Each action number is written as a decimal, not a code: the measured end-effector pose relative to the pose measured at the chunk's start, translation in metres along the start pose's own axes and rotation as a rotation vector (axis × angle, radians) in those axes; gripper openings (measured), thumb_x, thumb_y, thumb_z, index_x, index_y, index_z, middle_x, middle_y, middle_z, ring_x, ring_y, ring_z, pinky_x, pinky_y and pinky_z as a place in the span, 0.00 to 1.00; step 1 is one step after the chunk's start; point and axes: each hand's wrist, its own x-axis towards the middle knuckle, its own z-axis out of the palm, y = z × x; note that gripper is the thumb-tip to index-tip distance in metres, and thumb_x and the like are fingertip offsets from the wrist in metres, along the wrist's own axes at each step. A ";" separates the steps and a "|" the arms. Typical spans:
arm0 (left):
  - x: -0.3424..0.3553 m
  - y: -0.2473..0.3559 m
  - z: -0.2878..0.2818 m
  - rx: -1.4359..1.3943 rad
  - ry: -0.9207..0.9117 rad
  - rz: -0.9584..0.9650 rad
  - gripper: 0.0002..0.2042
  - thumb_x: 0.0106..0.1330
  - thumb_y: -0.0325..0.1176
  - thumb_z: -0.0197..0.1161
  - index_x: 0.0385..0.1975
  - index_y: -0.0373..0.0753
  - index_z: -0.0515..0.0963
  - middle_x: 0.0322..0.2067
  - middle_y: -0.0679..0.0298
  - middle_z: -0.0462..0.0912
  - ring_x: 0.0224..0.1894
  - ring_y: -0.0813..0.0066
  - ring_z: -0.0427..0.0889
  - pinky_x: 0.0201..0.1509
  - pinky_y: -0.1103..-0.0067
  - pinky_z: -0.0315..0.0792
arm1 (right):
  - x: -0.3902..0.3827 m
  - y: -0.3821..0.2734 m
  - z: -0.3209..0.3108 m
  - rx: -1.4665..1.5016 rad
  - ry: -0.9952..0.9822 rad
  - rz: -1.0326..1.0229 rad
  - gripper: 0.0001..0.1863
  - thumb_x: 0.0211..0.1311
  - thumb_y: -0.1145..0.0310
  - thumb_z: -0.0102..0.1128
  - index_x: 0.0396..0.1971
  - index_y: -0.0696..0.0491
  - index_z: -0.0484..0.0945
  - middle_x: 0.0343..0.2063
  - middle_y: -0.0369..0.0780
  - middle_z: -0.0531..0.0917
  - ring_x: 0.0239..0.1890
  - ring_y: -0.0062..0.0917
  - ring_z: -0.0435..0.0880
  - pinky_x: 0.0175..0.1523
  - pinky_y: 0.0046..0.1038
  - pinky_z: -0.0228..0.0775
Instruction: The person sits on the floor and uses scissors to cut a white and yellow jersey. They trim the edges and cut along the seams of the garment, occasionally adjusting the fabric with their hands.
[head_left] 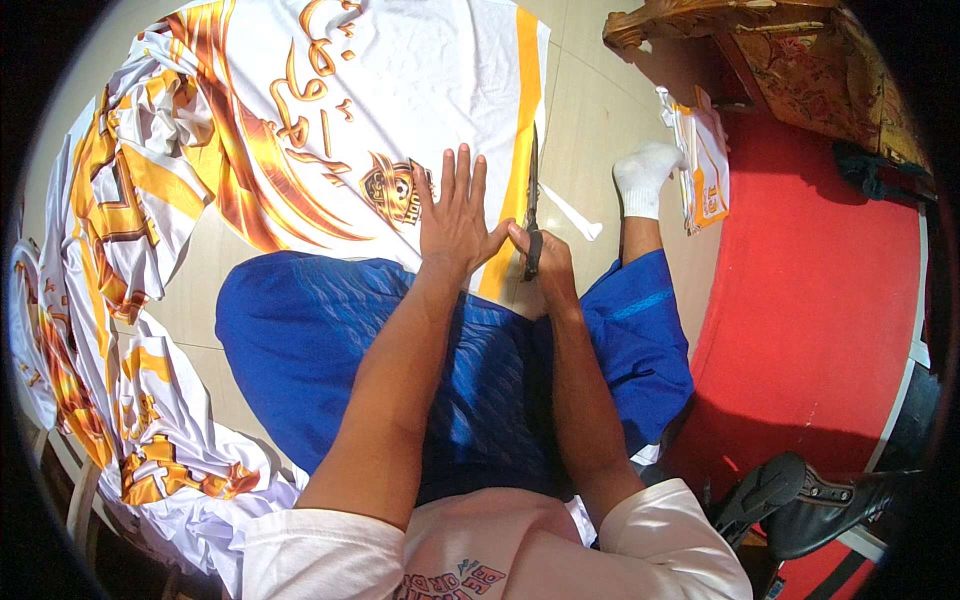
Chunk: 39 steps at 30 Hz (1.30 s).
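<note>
A white fabric panel (pixel 420 80) with orange flame shapes, golden script and an orange stripe lies spread on the tiled floor in front of me. My left hand (pixel 457 215) rests flat on it, fingers spread, beside a printed emblem (pixel 392 190). Just to the right, my right hand (pixel 545 258) grips dark-handled scissors (pixel 533 210), whose blades point away from me along the orange stripe's outer edge. My left thumb nearly meets my right one near the handles. A narrow white fabric offcut (pixel 575 215) lies right of the blades.
Rumpled white-and-orange printed fabric (pixel 155 180) heaps along my left side. A folded fabric stack (pixel 708 165) lies beyond my white-socked foot (pixel 648 180). A red mat (pixel 800 330) covers the right, with carved wooden furniture (pixel 800 60) at its far end and a black shoe-like object (pixel 825 510) near me.
</note>
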 end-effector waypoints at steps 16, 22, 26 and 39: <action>0.001 -0.005 0.004 0.000 0.094 0.019 0.47 0.68 0.67 0.47 0.80 0.37 0.55 0.81 0.50 0.48 0.84 0.53 0.40 0.80 0.40 0.27 | 0.006 -0.012 0.013 0.104 -0.042 -0.010 0.24 0.67 0.45 0.70 0.23 0.51 0.79 0.18 0.28 0.72 0.20 0.14 0.67 0.27 0.21 0.55; 0.002 -0.006 0.005 -0.020 0.080 0.012 0.45 0.69 0.65 0.47 0.80 0.39 0.54 0.81 0.51 0.47 0.84 0.54 0.39 0.80 0.40 0.27 | 0.014 -0.019 0.015 0.075 -0.041 -0.102 0.23 0.67 0.47 0.70 0.23 0.50 0.79 0.18 0.28 0.71 0.20 0.14 0.66 0.27 0.21 0.54; 0.001 -0.006 0.005 -0.025 0.084 0.010 0.44 0.70 0.64 0.47 0.80 0.39 0.55 0.81 0.51 0.48 0.84 0.55 0.39 0.80 0.41 0.28 | 0.019 -0.013 0.014 0.070 -0.027 -0.110 0.23 0.66 0.48 0.71 0.22 0.51 0.79 0.18 0.28 0.71 0.21 0.14 0.66 0.27 0.23 0.54; 0.003 -0.005 0.005 -0.011 0.106 0.004 0.46 0.68 0.65 0.50 0.79 0.37 0.56 0.81 0.50 0.50 0.84 0.54 0.41 0.81 0.40 0.29 | 0.011 -0.036 0.021 0.171 -0.048 -0.061 0.23 0.70 0.49 0.67 0.26 0.56 0.82 0.22 0.32 0.75 0.25 0.16 0.70 0.31 0.24 0.60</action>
